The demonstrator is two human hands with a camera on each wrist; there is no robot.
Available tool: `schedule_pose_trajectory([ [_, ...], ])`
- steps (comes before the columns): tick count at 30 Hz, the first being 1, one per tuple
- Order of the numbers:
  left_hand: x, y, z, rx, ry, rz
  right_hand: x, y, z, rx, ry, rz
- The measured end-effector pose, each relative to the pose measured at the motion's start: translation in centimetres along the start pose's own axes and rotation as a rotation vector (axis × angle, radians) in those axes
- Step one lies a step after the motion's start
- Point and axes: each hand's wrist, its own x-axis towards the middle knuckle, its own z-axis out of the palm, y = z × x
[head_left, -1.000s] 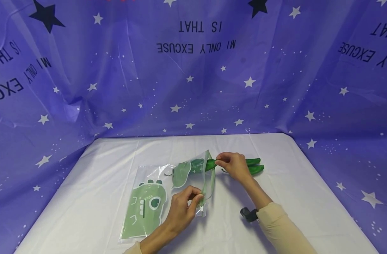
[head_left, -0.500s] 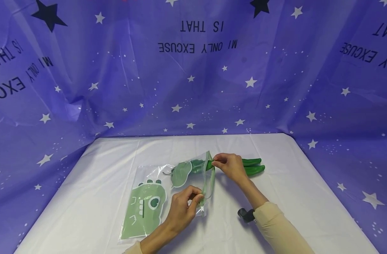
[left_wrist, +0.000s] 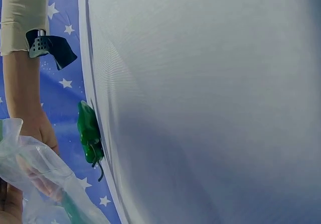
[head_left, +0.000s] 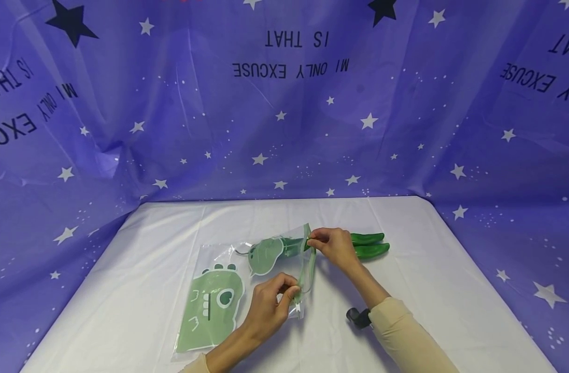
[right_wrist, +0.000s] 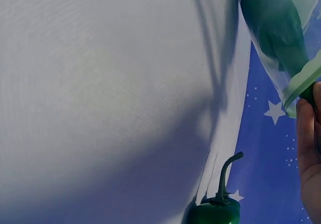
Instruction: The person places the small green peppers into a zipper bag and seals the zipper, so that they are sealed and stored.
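Observation:
A clear zip bag (head_left: 216,305) with a green dinosaur print lies on the table, its mouth facing right. My left hand (head_left: 272,300) pinches the pale green rim of the mouth near the zip slider. My right hand (head_left: 333,247) pinches the tip of a long green pepper (head_left: 291,247) at the mouth's far end. Most of that pepper, stem first, is inside the bag; in the right wrist view the pepper (right_wrist: 276,28) shows through the plastic. Two more green peppers (head_left: 372,251) lie beyond my right hand, partly hidden by it.
A white cloth covers the table (head_left: 406,280). A purple curtain (head_left: 284,129) with stars and lettering hangs behind and at both sides. A black wrist device (head_left: 358,317) sticks out from my right sleeve (head_left: 408,331).
My right hand has moved left, pushing the pepper deeper into the bag until little of it shows outside the rim. My left hand has stayed on the rim.

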Motion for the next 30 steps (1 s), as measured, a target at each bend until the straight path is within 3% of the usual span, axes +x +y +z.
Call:
schedule_pose_trajectory([
  [14, 0.2, 0.0, 0.1, 0.008, 0.023, 0.019, 0.0, 0.5, 0.9, 0.016, -0.006, 0.009],
  [20, 0.2, 0.0, 0.1, 0.009, 0.044, 0.014, 0.0, 0.7, 0.9, -0.009, -0.027, 0.072],
  [24, 0.1, 0.0, 0.0, -0.001, 0.051, 0.001, -0.1, 1.0, 0.8, 0.013, -0.044, 0.106],
  [30, 0.2, 0.1, -0.2, -0.014, 0.063, -0.019, -0.5, 1.2, 0.2, 0.072, -0.069, 0.097],
])
